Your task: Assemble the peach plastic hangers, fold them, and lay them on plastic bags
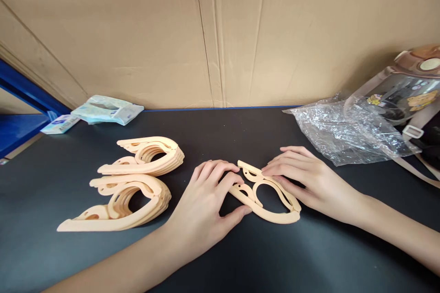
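Note:
A peach-coloured plastic folding hanger (264, 199) lies folded on the black table (240, 256) between my hands. My left hand (206, 201) rests on its left end, fingers on top and thumb against its lower edge. My right hand (309, 178) lies flat over its right side, fingertips touching the upper part. To the left are two stacks of the same folded hangers: a far stack (147, 155) and a near stack (120, 203).
A crumpled clear plastic bag (347, 132) lies at the right, beside a brown-lidded bottle with a strap (412, 91). Two tissue packs (106, 110) sit at the back left near a blue shelf frame (20, 100). A cardboard wall (220, 32) closes the back.

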A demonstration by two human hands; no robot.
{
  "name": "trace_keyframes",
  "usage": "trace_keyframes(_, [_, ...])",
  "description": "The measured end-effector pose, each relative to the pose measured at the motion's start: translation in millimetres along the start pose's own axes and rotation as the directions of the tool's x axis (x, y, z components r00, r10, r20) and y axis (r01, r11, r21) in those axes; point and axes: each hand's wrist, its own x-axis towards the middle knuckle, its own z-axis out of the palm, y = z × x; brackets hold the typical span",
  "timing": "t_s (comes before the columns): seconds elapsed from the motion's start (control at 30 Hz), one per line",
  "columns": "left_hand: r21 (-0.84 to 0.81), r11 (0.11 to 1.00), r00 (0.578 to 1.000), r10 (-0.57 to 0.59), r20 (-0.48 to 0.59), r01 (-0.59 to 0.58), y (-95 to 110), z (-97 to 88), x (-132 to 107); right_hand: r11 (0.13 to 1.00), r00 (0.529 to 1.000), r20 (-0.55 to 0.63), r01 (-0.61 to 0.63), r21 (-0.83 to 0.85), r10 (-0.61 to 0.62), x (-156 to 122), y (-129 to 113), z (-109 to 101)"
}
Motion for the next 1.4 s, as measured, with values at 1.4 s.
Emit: trace_keyframes(1.4, [0.040, 0.967, 0.952, 0.241, 0.189, -0.253, 4, 3.8, 1, 0.966, 0.999, -0.010, 0.032, -0.256, -0.036, -1, 21, 4])
